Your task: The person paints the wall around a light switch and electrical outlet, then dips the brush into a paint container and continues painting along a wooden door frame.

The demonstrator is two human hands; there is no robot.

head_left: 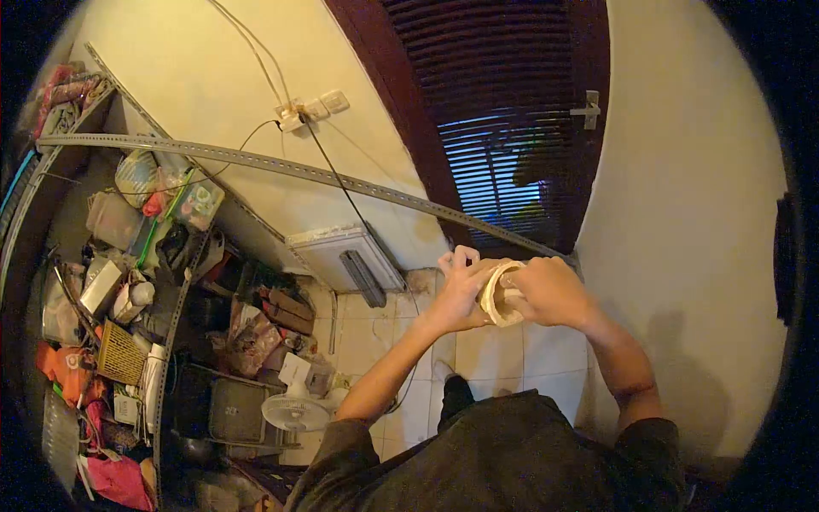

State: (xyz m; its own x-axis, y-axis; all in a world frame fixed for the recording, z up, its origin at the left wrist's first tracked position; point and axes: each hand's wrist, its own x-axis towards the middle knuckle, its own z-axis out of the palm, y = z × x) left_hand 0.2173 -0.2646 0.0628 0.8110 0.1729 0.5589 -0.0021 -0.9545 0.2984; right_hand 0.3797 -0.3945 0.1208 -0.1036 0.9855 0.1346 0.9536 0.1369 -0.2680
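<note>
Held up in front of my chest is a cream-coloured ring (490,300) that looks like a roll of tape, its open centre turned towards my right side. My left hand (461,293) grips its outer side, with a couple of fingers curled up above it. From the other side, my right hand (553,290) has its fingers bent over the rim and partly inside the ring. Those fingertips are partly hidden by the hand itself.
A metal shelf (281,166) crowded with bags, boxes and a yellow basket (121,352) fills the left. A white fan (296,412) stands by it on the tiled floor (488,352). Ahead is a dark slatted door (503,77); a plain wall (682,213) rises at right.
</note>
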